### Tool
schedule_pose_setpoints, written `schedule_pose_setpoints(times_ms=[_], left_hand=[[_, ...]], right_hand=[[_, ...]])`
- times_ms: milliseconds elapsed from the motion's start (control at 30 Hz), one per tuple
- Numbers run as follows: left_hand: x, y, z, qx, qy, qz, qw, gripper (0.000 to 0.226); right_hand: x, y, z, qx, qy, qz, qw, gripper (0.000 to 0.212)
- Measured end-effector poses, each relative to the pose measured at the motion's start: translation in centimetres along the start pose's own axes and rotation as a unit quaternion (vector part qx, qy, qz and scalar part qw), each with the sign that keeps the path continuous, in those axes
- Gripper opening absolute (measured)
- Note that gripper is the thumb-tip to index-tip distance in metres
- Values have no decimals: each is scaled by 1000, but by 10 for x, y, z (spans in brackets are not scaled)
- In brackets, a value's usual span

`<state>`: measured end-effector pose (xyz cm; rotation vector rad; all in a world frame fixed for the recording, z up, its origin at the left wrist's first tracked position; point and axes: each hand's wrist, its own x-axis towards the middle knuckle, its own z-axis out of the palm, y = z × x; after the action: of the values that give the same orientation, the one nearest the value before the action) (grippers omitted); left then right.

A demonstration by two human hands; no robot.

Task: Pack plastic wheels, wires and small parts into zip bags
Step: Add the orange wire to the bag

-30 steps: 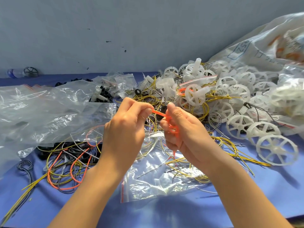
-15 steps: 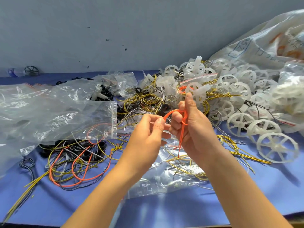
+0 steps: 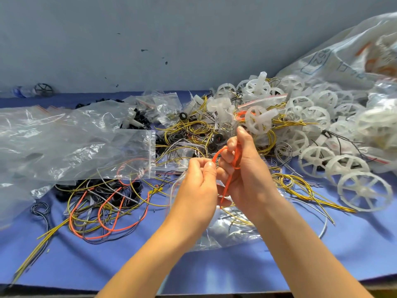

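Both my hands meet over the middle of the blue table. My right hand has an orange wire looped round its curled fingers, with the index finger pointing up. My left hand pinches the same wire's loop between thumb and fingers. A clear zip bag with a few wires in it lies under my hands. White plastic wheels are heaped on the right. Loose yellow, orange and black wires lie tangled on the left.
Empty clear zip bags are spread over the left. A large plastic sack leans at the back right. Small black rings and bagged parts sit behind my hands. A grey wall stands behind the table.
My left hand has moved right and down to meet the right hand. The orange wire, first stretched between the hands, is now wound in a loop round my right fingers.
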<state>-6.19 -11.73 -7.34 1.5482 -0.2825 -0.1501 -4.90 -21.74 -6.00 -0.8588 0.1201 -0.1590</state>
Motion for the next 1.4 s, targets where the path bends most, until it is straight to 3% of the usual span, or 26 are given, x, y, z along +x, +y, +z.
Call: schedule_pose_setpoints(times_ms=[233,400,600,733,800,867,933,1033,1100,1167,1400], left_hand=[[0,2,-10,-67,-30,-111,991,15],[-1,8,-31,-178,-101,-156,966,11],[0,3,-48,-35,-62,-56,996,10],[5,5,-86,83,-25,-9,996,11],[8,6,-116,98,12,-24,995,10],[8,5,-147,83,37,-61,994,11],[4,0,-172,79,45,-103,991,13],[-4,-9,-187,62,25,-162,985,16],[-10,-11,-186,44,-11,-193,980,14],[-16,-11,-180,26,-34,-212,976,12],[-22,-7,-150,28,-140,-222,965,20]], right_hand=[[-1,3,2,-140,55,-31,988,55],[0,7,6,-154,30,-140,978,55],[2,11,7,-220,-6,-171,960,52],[4,5,0,-305,-5,-179,935,34],[5,6,-6,-406,-16,-208,889,20],[1,13,-8,-515,-69,-233,822,28],[-3,25,-4,-605,-158,-252,739,43],[-7,45,-2,-721,-259,-277,580,54],[-8,53,-3,-752,-281,-276,528,48],[-8,54,-4,-750,-273,-282,532,37],[-14,53,5,-670,-206,-331,632,24]])
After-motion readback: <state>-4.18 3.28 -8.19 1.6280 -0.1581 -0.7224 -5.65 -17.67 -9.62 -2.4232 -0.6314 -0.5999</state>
